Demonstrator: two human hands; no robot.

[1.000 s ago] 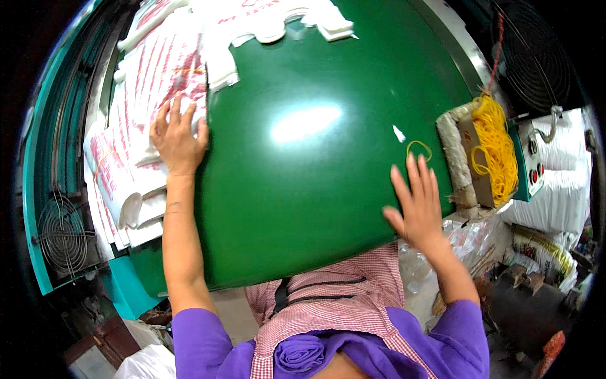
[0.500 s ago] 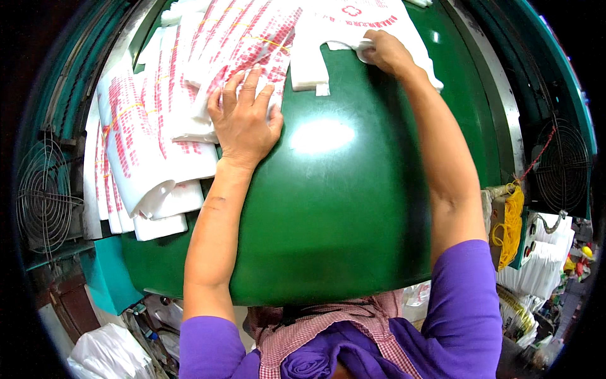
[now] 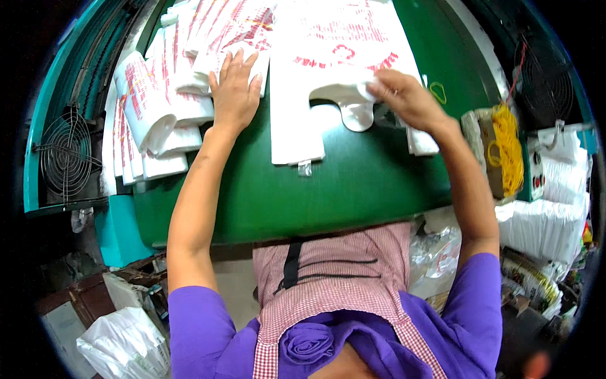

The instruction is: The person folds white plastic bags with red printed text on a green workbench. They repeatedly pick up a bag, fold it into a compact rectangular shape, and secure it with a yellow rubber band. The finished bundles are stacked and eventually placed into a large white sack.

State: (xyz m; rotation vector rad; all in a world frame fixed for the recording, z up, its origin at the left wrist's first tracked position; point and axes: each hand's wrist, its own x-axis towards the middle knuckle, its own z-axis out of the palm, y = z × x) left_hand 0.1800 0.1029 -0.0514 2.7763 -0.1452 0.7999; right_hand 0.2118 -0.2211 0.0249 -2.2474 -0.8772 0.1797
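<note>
Your right hand (image 3: pixel 407 98) is closed on the bag stack (image 3: pixel 334 57): the fingers pinch the white edge at the handle cut-out, so the stack touches this hand and spreads from it to the left and away from you. Its long axis runs from you toward the far side of the table (image 3: pixel 353 183). The two handle strips point back to you; one strip hangs down left of the right hand, the other passes under that hand and comes out on its near side. The printed body of the stack points away from you. Between the strips a small white tab (image 3: pixel 356 117) lies just beside your right fingertips, on their near-left side.

Your left hand (image 3: pixel 235 88) is open and flat, fingers spread and pointing away from you. It presses on the folded bags (image 3: pixel 170 107), which lie under it and go on to its left, overlapping like roof tiles. This hand is near the stack but does not touch it; the stack begins just to its right. So the right hand is the nearer one, and I judge that any pull on the stack must go along its long axis, toward you.

A green band (image 3: pixel 437 93) lies on the table just right of your right hand. Further right, well apart, is a bundle of yellow bands (image 3: pixel 508 148). Well left of your left hand stands a fan (image 3: pixel 66 155).
</note>
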